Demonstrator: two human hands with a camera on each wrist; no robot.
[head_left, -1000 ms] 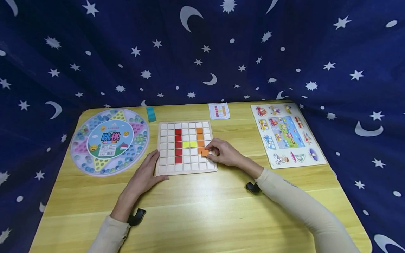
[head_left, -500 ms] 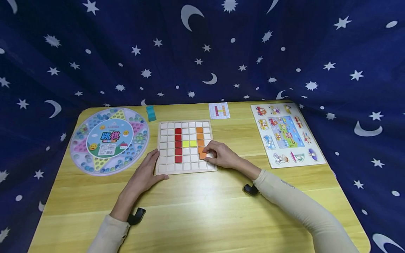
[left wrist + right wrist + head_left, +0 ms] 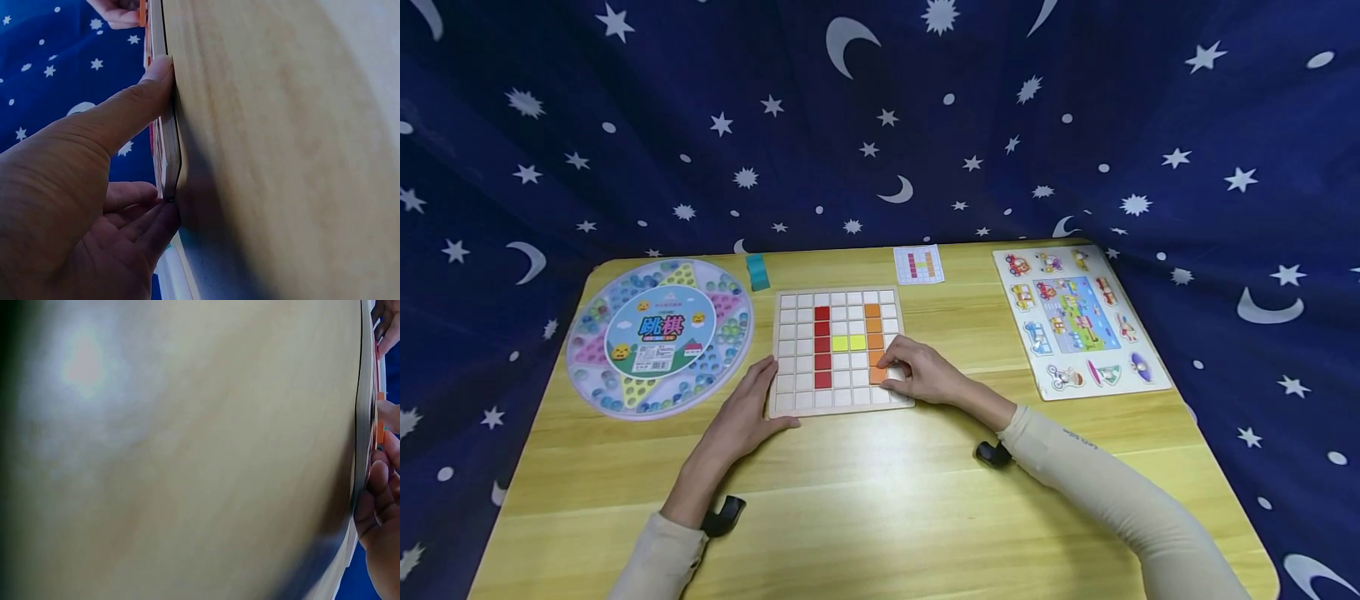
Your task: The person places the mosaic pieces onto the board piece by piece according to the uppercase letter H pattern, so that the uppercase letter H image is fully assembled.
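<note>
A square wooden grid board [image 3: 840,399] lies flat, with a red column [image 3: 823,346] of tiles, two yellow tiles [image 3: 848,342] and an orange column [image 3: 872,325]. My right hand [image 3: 927,372] pinches an orange tile [image 3: 877,377] between thumb and forefinger at the lower end of the orange column. In the right wrist view that tile stands edge-on at the fingertips. My left hand [image 3: 747,417] rests at the board's near left corner, thumb on the front edge and extended fingers along the left side. The left wrist view shows the thumb [image 3: 159,69] against the board's edge.
Behind the board lies a small pattern card [image 3: 919,264] with a matching coloured design. Teal pieces [image 3: 757,272] sit at the back left. A round Chinese checkers set [image 3: 660,387] is on the left, a picture peg puzzle [image 3: 1026,321] on the right.
My right hand has shifted slightly left and down, bringing the pinched orange tile from a skewed position into line with the orange column. The left hand has stayed at the corner.
</note>
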